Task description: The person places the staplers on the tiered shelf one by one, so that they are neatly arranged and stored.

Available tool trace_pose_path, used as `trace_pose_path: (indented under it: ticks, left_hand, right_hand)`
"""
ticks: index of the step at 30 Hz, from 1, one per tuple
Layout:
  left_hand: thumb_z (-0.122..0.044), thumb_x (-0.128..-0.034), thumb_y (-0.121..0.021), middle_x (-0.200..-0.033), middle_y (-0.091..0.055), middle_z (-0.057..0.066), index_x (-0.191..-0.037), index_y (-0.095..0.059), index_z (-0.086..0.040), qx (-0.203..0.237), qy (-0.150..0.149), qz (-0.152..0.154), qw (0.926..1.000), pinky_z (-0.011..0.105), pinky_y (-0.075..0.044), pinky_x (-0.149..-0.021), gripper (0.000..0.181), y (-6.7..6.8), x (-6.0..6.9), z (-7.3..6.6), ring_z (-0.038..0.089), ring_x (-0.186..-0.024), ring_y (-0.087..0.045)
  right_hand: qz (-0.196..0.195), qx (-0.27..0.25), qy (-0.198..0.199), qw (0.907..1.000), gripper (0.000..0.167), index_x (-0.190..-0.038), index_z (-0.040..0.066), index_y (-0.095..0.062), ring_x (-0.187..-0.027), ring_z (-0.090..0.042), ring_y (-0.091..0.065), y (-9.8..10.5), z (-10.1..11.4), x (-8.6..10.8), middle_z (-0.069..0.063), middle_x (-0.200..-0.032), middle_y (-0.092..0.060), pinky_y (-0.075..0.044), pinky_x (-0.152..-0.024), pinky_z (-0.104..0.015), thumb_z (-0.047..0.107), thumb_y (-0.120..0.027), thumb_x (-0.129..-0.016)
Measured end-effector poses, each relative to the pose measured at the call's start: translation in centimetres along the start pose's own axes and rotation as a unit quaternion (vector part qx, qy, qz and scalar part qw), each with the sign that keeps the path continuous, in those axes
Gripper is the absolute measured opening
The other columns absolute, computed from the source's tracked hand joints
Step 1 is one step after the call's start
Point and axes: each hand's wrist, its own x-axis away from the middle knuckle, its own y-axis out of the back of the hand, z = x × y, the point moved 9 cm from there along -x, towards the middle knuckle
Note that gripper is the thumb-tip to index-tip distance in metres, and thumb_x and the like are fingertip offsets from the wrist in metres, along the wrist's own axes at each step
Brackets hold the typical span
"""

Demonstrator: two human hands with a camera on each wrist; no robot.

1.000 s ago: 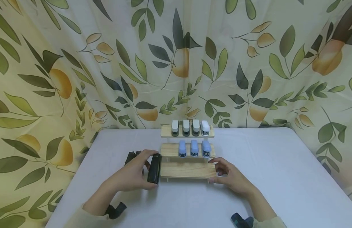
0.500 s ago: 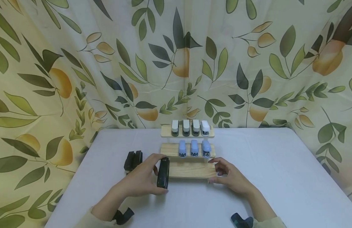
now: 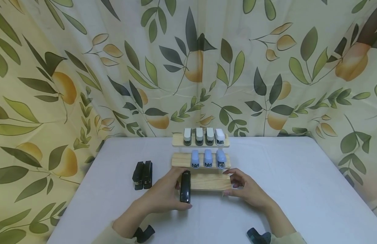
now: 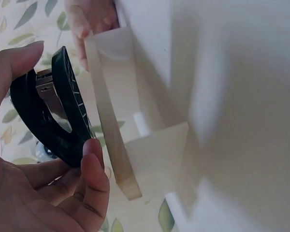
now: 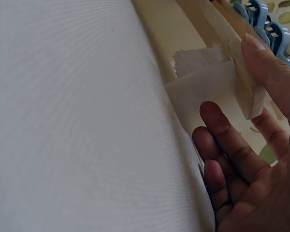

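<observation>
In the head view my left hand grips a black stapler between thumb and fingers, at the left end of the bottom tier of a three-tier wooden display shelf. The left wrist view shows the stapler side-on, just off the edge of the board. At the shelf's right end, my right hand holds the bottom board, thumb and fingers on opposite edges. Three blue staplers sit on the middle tier. Several white-topped staplers line the top one.
Two more black staplers stand side by side on the white tablecloth, left of the shelf. A leaf-and-fruit patterned curtain hangs behind the table.
My left hand has carried the black stapler rightward, from beside the shelf to over the bottom tier's left end. The two other black staplers have come into full view. My right hand stays put.
</observation>
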Motion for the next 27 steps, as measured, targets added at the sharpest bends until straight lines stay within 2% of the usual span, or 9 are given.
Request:
trace_pose_path:
  ticks: [4, 8, 12, 16, 23, 27]
  left_hand:
    - [-0.051, -0.0676, -0.094, -0.141, -0.054, -0.002, -0.160, -0.035, -0.023, -0.007, 0.005, 0.002, 1.0000, 0.026, -0.052, -0.080, 0.113, -0.5, -0.2, -0.1, 0.016, -0.103, -0.058]
    - [-0.051, -0.0686, -0.094, -0.147, -0.053, -0.001, -0.160, -0.036, -0.022, -0.012, 0.004, 0.001, 0.9999, 0.031, -0.054, -0.088, 0.112, -0.7, -0.3, -0.4, 0.017, -0.109, -0.060]
    - [-0.051, -0.0691, -0.093, -0.156, -0.048, 0.001, -0.161, -0.034, -0.023, -0.019, 0.000, 0.001, 0.9998, 0.041, -0.053, -0.102, 0.113, -1.0, -0.4, -0.8, 0.020, -0.126, -0.058]
    - [-0.051, -0.0702, -0.092, -0.164, -0.040, 0.003, -0.162, -0.034, -0.019, -0.030, -0.002, 0.000, 0.9995, 0.048, -0.048, -0.112, 0.113, -1.4, -0.6, -1.0, 0.025, -0.142, -0.050]
    - [-0.052, -0.0737, -0.090, -0.167, -0.037, 0.004, -0.161, -0.038, -0.021, -0.039, 0.005, -0.004, 0.9992, 0.051, -0.046, -0.114, 0.106, -1.7, -0.7, -1.3, 0.029, -0.147, -0.045]
    - [-0.051, -0.0749, -0.090, -0.165, -0.040, 0.004, -0.158, -0.043, -0.027, -0.035, 0.009, -0.004, 0.9993, 0.051, -0.049, -0.110, 0.098, -1.8, -0.8, -1.4, 0.028, -0.142, -0.050]
  right_hand:
    - [0.000, 0.001, 0.003, 1.0000, 0.062, -0.137, 0.018, -0.057, -0.094, -0.019, -0.060, -0.1, -0.1, -0.1, -0.009, -0.109, -0.068, -0.048, -0.084, -0.025, 0.025, -0.087, -0.084]
    - [0.002, -0.002, 0.002, 1.0000, 0.063, -0.137, 0.018, -0.057, -0.094, -0.019, -0.060, -0.1, -0.1, -0.1, -0.009, -0.109, -0.068, -0.048, -0.084, -0.024, 0.025, -0.088, -0.083]
    - [0.002, -0.003, 0.003, 1.0000, 0.063, -0.137, 0.018, -0.057, -0.095, -0.020, -0.060, -0.1, -0.2, -0.1, -0.010, -0.110, -0.068, -0.048, -0.085, -0.024, 0.025, -0.088, -0.083]
    - [0.003, -0.004, -0.003, 1.0000, 0.063, -0.138, 0.018, -0.056, -0.096, -0.020, -0.060, -0.1, -0.3, -0.1, -0.010, -0.111, -0.067, -0.048, -0.085, -0.024, 0.025, -0.087, -0.083]
    - [0.002, -0.004, -0.008, 1.0000, 0.063, -0.138, 0.018, -0.056, -0.096, -0.020, -0.060, -0.1, -0.4, -0.1, -0.010, -0.111, -0.067, -0.048, -0.085, -0.024, 0.025, -0.088, -0.083]
    - [0.001, -0.002, -0.008, 1.0000, 0.063, -0.138, 0.018, -0.056, -0.096, -0.020, -0.060, -0.1, -0.4, -0.1, -0.010, -0.111, -0.067, -0.048, -0.085, -0.025, 0.025, -0.087, -0.083]
